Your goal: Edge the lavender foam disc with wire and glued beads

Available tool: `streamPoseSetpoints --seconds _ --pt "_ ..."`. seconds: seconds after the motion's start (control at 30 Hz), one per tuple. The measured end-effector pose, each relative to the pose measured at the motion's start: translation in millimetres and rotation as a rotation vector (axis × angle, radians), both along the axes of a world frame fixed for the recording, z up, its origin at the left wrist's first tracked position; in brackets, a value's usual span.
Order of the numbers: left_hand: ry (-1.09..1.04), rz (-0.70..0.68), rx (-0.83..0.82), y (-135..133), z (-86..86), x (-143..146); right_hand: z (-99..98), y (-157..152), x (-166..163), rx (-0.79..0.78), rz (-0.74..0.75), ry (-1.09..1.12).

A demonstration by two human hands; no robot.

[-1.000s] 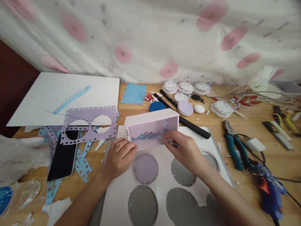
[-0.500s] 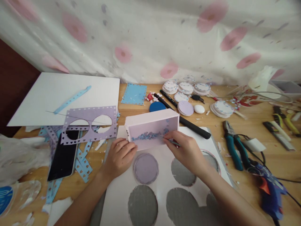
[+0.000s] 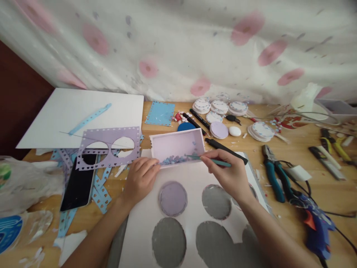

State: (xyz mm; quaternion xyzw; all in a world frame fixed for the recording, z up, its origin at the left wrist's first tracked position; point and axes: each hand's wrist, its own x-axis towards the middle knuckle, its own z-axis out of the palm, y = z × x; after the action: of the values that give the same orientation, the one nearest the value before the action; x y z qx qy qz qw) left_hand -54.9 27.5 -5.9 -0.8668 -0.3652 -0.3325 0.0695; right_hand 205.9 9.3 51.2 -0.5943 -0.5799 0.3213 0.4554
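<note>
My left hand (image 3: 142,178) has its fingers curled at the lower left corner of a small lilac open box (image 3: 175,143), gripping it there. The box leans with its opening toward me. Tiny blue and purple paper cut-outs (image 3: 173,160) lie heaped along its lower side, and a few stick near the right wall. In my right hand (image 3: 228,173) is a pair of slim green tweezers (image 3: 222,163), its tips reaching into the box by the cut-outs. Whether the tips hold a piece is too small to tell. Below the box lies a lilac disc (image 3: 173,198) on a white sheet (image 3: 139,230) with round holes.
Stacks of decorated paper discs (image 3: 261,131) stand at the back. Pliers (image 3: 272,173) and a blue glue gun (image 3: 318,230) with its cord lie to the right. On the left are a phone (image 3: 78,184), a punched lilac card (image 3: 110,136) and blue strips (image 3: 100,193).
The box has tipped back, so more of its inside faces up. My right hand has moved slightly right and the tweezers lie flatter. My left hand stays at the corner.
</note>
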Motion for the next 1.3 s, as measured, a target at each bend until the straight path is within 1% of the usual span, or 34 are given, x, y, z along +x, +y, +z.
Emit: streamPoseSetpoints --seconds 0.1,0.2,0.27,0.33,0.4,0.5,0.53,0.6,0.67,0.73,0.83,0.9,1.07,1.17,1.3 --pt "-0.027 0.040 -0.076 12 2.9 -2 6.8 -4 4 -0.037 -0.055 0.071" --pt "-0.074 0.078 -0.108 18 9.0 -2 10.6 -14 10 -0.046 -0.086 0.117" --pt "-0.136 0.120 -0.123 13 14.4 -1 8.4 -22 14 -0.074 -0.086 0.129" --pt "-0.190 0.125 -0.191 0 18.5 2 1.4 -31 17 -0.108 -0.081 0.136" --pt "-0.205 0.056 -0.357 -18 19.1 7 -9.4 -38 18 -0.145 -0.076 0.145" --pt "-0.207 -0.083 -0.697 -40 14.7 16 -28.2 -44 15 -0.214 -0.062 0.175" --pt "-0.214 -0.116 -0.780 -43 12.9 19 -33.9 -45 13 -0.230 -0.057 0.187" --pt "-0.240 -0.158 -0.885 -45 10.3 26 -43.2 -45 10 -0.249 -0.052 0.208" --pt "-0.281 -0.167 -0.929 -39 9.3 32 -49.4 -45 7 -0.250 -0.057 0.228" --pt "-0.351 -0.145 -0.941 -30 8.9 37 -53.1 -46 5 -0.251 -0.058 0.256" --pt "-0.474 -0.094 -0.941 -18 6.9 45 -55.7 -48 3 -0.253 -0.045 0.319" --pt "-0.527 -0.084 -0.966 -14 4.8 49 -56.5 -49 2 -0.248 -0.036 0.349" --pt "-0.570 -0.160 -1.078 -17 2.1 51 -57.6 -51 0 -0.262 -0.041 0.358" --pt "-0.573 -0.201 -1.078 -19 2.3 50 -57.3 -50 -2 -0.257 -0.039 0.336" --pt "-0.581 -0.222 -1.053 -19 2.3 49 -55.3 -49 -4 -0.258 -0.023 0.305"
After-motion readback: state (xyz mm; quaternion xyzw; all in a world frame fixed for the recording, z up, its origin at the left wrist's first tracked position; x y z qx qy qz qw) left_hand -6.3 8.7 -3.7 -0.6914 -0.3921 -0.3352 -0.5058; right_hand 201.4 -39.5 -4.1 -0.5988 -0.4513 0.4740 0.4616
